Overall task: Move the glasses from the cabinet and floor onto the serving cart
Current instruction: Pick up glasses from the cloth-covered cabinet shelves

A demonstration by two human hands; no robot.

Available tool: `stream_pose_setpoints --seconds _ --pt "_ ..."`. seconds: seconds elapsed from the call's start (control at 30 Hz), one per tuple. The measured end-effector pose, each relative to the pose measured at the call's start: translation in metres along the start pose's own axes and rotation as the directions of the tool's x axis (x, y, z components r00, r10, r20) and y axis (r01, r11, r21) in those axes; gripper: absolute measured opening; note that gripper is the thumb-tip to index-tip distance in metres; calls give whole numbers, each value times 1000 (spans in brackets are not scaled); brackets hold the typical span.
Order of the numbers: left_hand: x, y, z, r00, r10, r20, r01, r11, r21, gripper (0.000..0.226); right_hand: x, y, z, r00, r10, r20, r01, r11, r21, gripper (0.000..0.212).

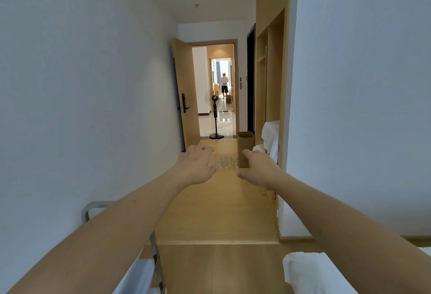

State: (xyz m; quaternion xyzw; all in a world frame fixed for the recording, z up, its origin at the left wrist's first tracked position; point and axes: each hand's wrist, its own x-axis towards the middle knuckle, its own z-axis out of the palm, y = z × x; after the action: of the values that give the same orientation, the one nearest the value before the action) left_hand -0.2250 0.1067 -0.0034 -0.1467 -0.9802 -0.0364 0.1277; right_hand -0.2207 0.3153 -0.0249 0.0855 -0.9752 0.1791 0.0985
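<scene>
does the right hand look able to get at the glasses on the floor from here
Probably yes: the right hand is open and stretched toward the glasses with bare floor between, though they look farther down the hallway, so a step closer seems needed.

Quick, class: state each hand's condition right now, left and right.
Left hand: open, holding nothing, stretched toward the glasses.
Right hand: open, holding nothing, also stretched toward them.

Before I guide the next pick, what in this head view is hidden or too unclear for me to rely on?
- Glasses on the floor: small and blurred, partly behind both hands, so no count.
- Left hand, right hand: seen from behind, fingertips hidden.
- Serving cart: only a metal rail shows; arm and bottom edge cut off its shelves.
- Cabinet: seen edge-on, so its contents stay hidden.
</scene>
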Motion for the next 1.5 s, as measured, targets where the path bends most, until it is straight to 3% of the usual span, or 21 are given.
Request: stream_pose_setpoints --seconds 0.83,1.03,1.33,1.5 --pt "349 -176 106 991 123 47 -117 987 -107 60 353 8 101 994 105 30 -105 994 -13 69" --pt "406 -197 150 988 131 79 -121 985 -123 63 412 28 127 986 149 70 -148 989 -18 68" --pt "515 -224 194 992 96 76 -88 992 -94 63 538 73 159 992 99 75 -99 995 9 66" --pt "599 -228 201 994 57 96 -49 995 -83 64 627 108 163 993 91 81 -93 995 21 76"
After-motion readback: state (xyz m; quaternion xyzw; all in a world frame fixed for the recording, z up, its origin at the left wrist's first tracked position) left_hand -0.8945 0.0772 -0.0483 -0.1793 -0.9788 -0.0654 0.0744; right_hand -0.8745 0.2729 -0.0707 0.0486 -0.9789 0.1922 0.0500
